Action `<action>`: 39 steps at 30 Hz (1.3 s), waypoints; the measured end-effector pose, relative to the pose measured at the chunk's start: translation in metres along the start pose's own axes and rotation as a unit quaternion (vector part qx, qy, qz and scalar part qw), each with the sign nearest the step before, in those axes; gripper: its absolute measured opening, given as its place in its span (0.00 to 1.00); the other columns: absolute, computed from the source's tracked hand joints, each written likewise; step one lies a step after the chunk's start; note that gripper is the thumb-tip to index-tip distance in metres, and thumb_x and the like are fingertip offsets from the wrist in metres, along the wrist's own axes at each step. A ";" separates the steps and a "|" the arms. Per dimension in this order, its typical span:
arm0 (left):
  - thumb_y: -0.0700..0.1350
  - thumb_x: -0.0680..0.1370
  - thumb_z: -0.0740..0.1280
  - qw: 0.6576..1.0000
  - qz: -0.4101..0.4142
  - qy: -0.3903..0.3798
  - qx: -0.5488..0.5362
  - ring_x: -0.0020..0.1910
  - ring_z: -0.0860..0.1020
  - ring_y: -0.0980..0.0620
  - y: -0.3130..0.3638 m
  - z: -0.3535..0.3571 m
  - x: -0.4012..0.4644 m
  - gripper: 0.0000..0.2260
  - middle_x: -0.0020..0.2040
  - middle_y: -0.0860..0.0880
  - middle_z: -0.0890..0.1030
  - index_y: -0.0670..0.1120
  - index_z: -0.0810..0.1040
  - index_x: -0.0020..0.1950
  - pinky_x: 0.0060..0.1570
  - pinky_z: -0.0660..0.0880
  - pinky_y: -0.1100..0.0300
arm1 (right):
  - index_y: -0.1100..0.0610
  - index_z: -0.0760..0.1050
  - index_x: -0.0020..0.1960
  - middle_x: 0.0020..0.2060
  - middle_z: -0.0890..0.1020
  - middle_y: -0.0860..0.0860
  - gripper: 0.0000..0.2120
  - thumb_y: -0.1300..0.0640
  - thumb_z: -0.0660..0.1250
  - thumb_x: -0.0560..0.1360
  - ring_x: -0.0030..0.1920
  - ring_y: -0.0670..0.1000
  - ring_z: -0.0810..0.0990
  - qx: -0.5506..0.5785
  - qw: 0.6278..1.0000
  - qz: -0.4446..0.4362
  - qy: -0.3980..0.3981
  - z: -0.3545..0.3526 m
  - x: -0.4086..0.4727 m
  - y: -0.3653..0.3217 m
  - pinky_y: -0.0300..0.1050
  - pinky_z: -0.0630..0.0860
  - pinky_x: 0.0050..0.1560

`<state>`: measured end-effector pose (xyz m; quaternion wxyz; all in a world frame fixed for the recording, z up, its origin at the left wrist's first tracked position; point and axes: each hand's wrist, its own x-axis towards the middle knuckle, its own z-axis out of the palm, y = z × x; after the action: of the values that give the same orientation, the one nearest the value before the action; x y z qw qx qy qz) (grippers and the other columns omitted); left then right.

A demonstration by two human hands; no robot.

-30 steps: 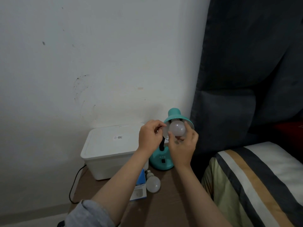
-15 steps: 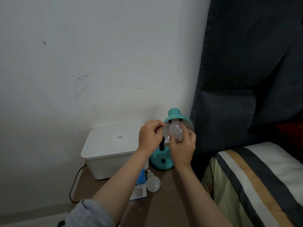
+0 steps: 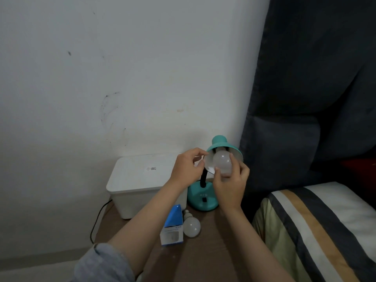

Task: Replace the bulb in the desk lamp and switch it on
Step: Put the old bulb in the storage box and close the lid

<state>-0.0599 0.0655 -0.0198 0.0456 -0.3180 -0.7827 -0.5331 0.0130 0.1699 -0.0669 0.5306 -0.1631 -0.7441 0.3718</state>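
A teal desk lamp [image 3: 203, 197] stands on the brown bedside table [image 3: 207, 247], its shade [image 3: 220, 143] tilted toward me. A white bulb [image 3: 222, 162] sits in the shade's opening, unlit. My right hand [image 3: 231, 185] grips this bulb from below with thumb and fingers around it. My left hand [image 3: 188, 168] pinches the left rim of the shade. A second white bulb [image 3: 191, 225] lies loose on the table beside a blue and white bulb box [image 3: 172, 226]. The lamp's black switch [image 3: 204, 199] shows on its base.
A white lidded box [image 3: 142, 176] stands on the table against the wall, left of the lamp. A black cable [image 3: 97, 218] hangs off the table's left edge. A dark headboard [image 3: 305, 98] and a striped pillow [image 3: 317, 231] lie to the right.
My right hand's fingers have shifted around the bulb, turning their grip slightly. The left hand stays on the shade rim, and the lamp has not moved.
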 end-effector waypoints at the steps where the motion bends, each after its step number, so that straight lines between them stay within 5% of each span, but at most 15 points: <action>1: 0.39 0.75 0.67 1.000 -0.001 -0.008 0.007 0.56 0.78 0.54 -0.002 -0.006 -0.005 0.10 0.53 0.52 0.81 0.48 0.80 0.55 0.52 0.72 0.72 | 0.63 0.73 0.61 0.53 0.71 0.60 0.20 0.66 0.71 0.70 0.40 0.38 0.72 0.003 0.999 -0.031 0.009 0.000 -0.005 0.000 0.23 0.71 0.42; 4: 0.43 0.75 0.68 0.999 -0.018 0.022 0.046 0.59 0.74 0.56 -0.018 -0.028 -0.021 0.12 0.60 0.51 0.79 0.48 0.77 0.59 0.59 0.68 0.65 | 0.63 0.75 0.55 0.45 0.75 0.57 0.12 0.66 0.70 0.71 0.37 0.46 0.74 0.008 0.992 -0.117 -0.033 0.007 -0.025 -0.003 0.29 0.73 0.42; 7: 0.43 0.75 0.69 0.989 -0.053 0.082 0.109 0.59 0.73 0.54 -0.043 -0.056 -0.038 0.14 0.60 0.47 0.77 0.46 0.76 0.60 0.58 0.66 0.65 | 0.61 0.75 0.56 0.45 0.76 0.53 0.14 0.63 0.71 0.71 0.43 0.45 0.74 0.019 0.980 -0.113 -0.162 0.023 -0.041 -0.011 0.37 0.75 0.46; 9: 0.46 0.74 0.70 0.979 -0.099 0.100 0.145 0.61 0.72 0.51 -0.062 -0.075 -0.050 0.18 0.63 0.45 0.73 0.46 0.74 0.63 0.59 0.66 0.63 | 0.59 0.73 0.60 0.50 0.75 0.50 0.18 0.58 0.71 0.71 0.49 0.44 0.73 0.017 0.968 -0.077 -0.239 0.036 -0.043 -0.015 0.39 0.74 0.51; 13: 0.57 0.70 0.72 0.946 -0.203 0.112 0.225 0.70 0.63 0.41 -0.095 -0.113 -0.068 0.30 0.70 0.42 0.65 0.48 0.68 0.68 0.70 0.64 0.45 | 0.55 0.64 0.69 0.64 0.68 0.52 0.34 0.48 0.73 0.69 0.65 0.49 0.66 -0.005 0.937 -0.011 -0.349 0.061 -0.033 -0.017 0.36 0.65 0.62; 17: 0.64 0.65 0.72 0.931 -0.261 0.099 0.234 0.71 0.61 0.41 -0.118 -0.140 -0.078 0.40 0.70 0.41 0.63 0.48 0.65 0.70 0.71 0.61 0.46 | 0.52 0.54 0.75 0.73 0.57 0.55 0.50 0.38 0.75 0.62 0.74 0.55 0.54 -0.058 0.907 0.065 -0.412 0.083 -0.024 -0.011 0.53 0.59 0.72; 22: 0.65 0.63 0.74 0.942 -0.286 0.050 0.169 0.71 0.63 0.44 -0.131 -0.151 -0.079 0.48 0.72 0.44 0.62 0.45 0.59 0.74 0.70 0.64 0.49 | 0.51 0.52 0.75 0.72 0.59 0.56 0.60 0.31 0.76 0.53 0.73 0.59 0.57 -0.116 0.875 0.108 -0.457 0.099 -0.017 -0.006 0.59 0.62 0.71; 27: 0.60 0.64 0.76 0.951 -0.259 0.081 0.148 0.71 0.65 0.47 -0.136 -0.150 -0.078 0.45 0.72 0.45 0.63 0.45 0.61 0.73 0.69 0.64 0.53 | 0.55 0.68 0.62 0.58 0.75 0.52 0.55 0.22 0.71 0.46 0.59 0.54 0.74 -0.114 0.873 0.106 -0.462 0.107 -0.019 0.005 0.51 0.76 0.53; 34: 0.59 0.65 0.76 0.950 -0.251 0.108 0.153 0.69 0.67 0.46 -0.125 -0.155 -0.070 0.43 0.70 0.44 0.66 0.43 0.63 0.73 0.68 0.66 0.52 | 0.57 0.72 0.57 0.51 0.74 0.48 0.35 0.41 0.79 0.58 0.49 0.46 0.71 -0.072 0.890 0.102 -0.440 0.101 -0.006 -0.014 0.33 0.67 0.36; 39: 0.59 0.66 0.75 0.948 -0.260 0.103 0.150 0.69 0.67 0.46 -0.116 -0.159 -0.070 0.42 0.71 0.44 0.65 0.42 0.62 0.73 0.68 0.66 0.52 | 0.61 0.67 0.66 0.60 0.73 0.51 0.47 0.36 0.77 0.57 0.55 0.48 0.72 -0.073 0.886 0.112 -0.444 0.096 -0.004 -0.023 0.39 0.69 0.48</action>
<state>-0.1103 -0.1299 -0.0745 0.0332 -0.0358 -0.9004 -0.4324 -0.0689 0.1153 -0.0685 0.0859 -0.1018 -0.9038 0.4068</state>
